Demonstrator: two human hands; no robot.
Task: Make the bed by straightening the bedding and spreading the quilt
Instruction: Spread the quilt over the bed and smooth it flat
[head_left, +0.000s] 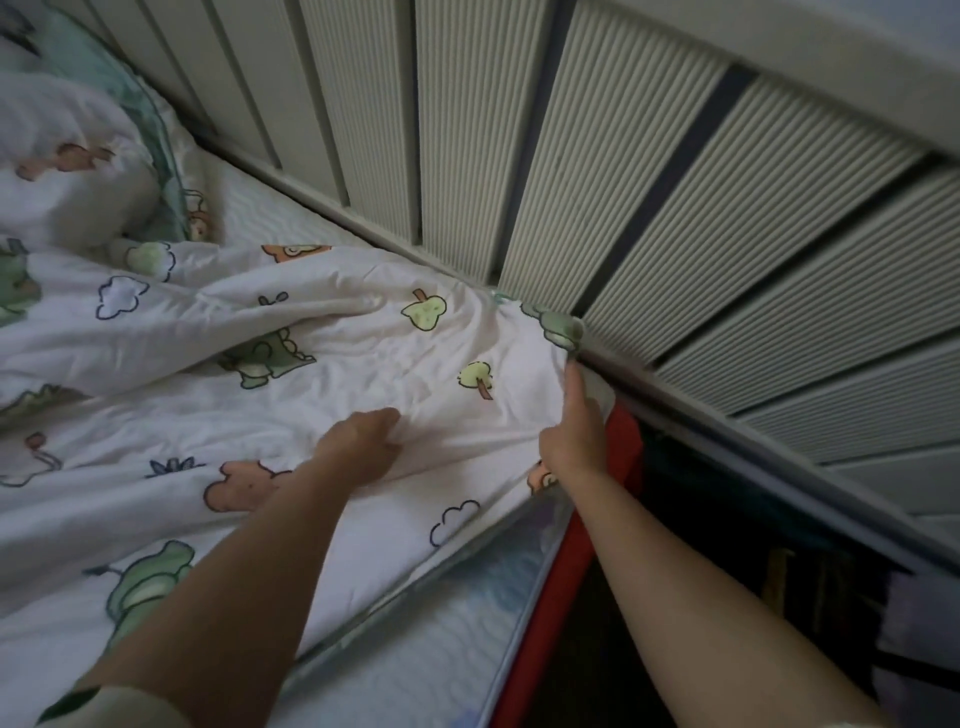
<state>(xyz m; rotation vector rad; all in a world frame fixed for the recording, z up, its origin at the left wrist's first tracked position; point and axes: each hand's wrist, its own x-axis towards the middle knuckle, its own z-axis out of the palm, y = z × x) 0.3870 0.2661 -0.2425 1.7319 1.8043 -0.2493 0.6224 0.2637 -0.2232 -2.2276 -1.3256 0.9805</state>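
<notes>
A white quilt (311, 364) printed with dinosaurs, trees and clouds lies rumpled across the bed. My left hand (361, 441) rests on top of it near its foot end, fingers curled into the fabric. My right hand (574, 431) grips the quilt's right edge close to the far corner, thumb stretched along the hem. That corner lies against the slatted bed rail (467, 156). The mattress (415, 649) with a pale wavy sheet shows below the quilt's edge.
A pillow and bunched bedding (78, 171) sit at the far left by the rail. A red frame (561, 582) borders the mattress on the right, with a dark gap (727, 545) beyond it. The ribbed white panels stand behind the rail.
</notes>
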